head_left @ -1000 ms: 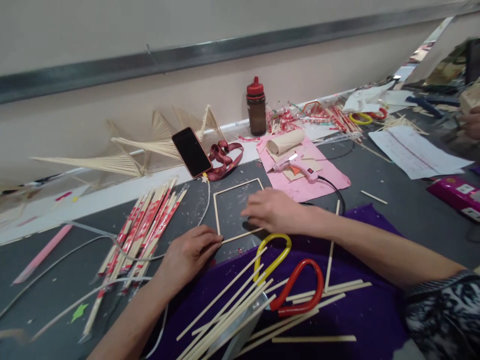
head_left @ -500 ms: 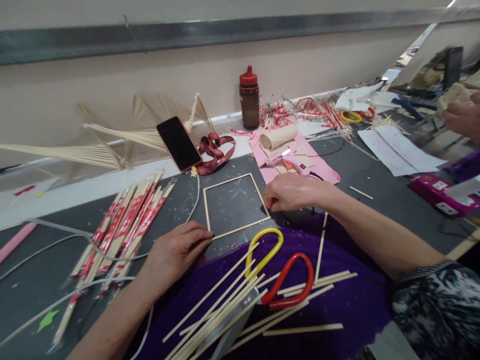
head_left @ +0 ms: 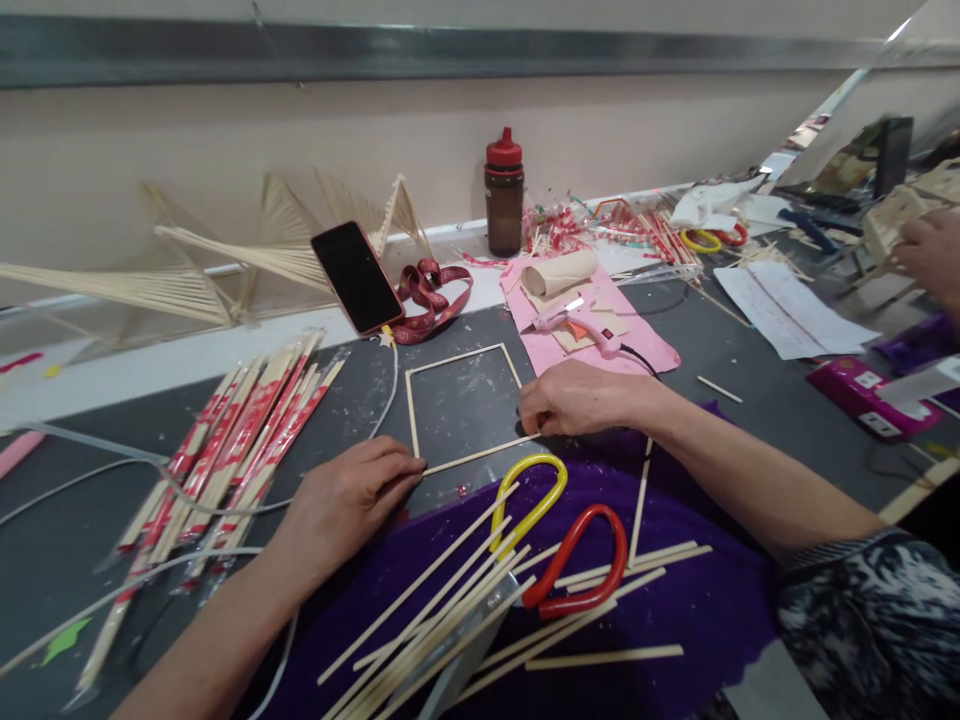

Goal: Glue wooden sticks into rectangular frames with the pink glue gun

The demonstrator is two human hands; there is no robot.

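Left to right: pale wall point(head_left: 375, 140) with a metal rail point(head_left: 450, 57) spans the back, beyond both hands; dark grey table point(head_left: 765, 450) in front of it, specked with glue-like bits. Far left of left hand: end of a pink tube point(head_left: 19, 453), green scrap point(head_left: 66, 640) nearer the body. Fan-shaped stick model point(head_left: 277, 265) stands against the wall beyond left hand; plastic-wrapped sticks in red and white point(head_left: 232, 460) lie just left of that hand, pale cable looping over them. Left hand point(head_left: 356, 495): fingers together, tips at near left corner of the stick frame point(head_left: 412, 415), can't tell if pinching or just pressing. Frame lies flat between the hands. Beyond it, phone point(head_left: 357, 278) propped at a slant, red lanyard point(head_left: 431, 325) beside it. On the body side, scissors point(head_left: 621, 555) and loose sticks point(head_left: 450, 600) on purple cloth point(head_left: 697, 620). Bottle point(head_left: 504, 205) upright by the wall. Right hand point(head_left: 574, 400): fingers curled down at near right corner, grip hidden, can't tell. Just beyond it, pink sheet point(head_left: 652, 345) with glue gun point(head_left: 577, 318) and cardboard roll point(head_left: 559, 272). Right of it: printed paper point(head_left: 795, 310), magenta packet point(head_left: 862, 395), then a co-worker's hand point(head_left: 934, 255) at a wooden piece point(head_left: 889, 222)
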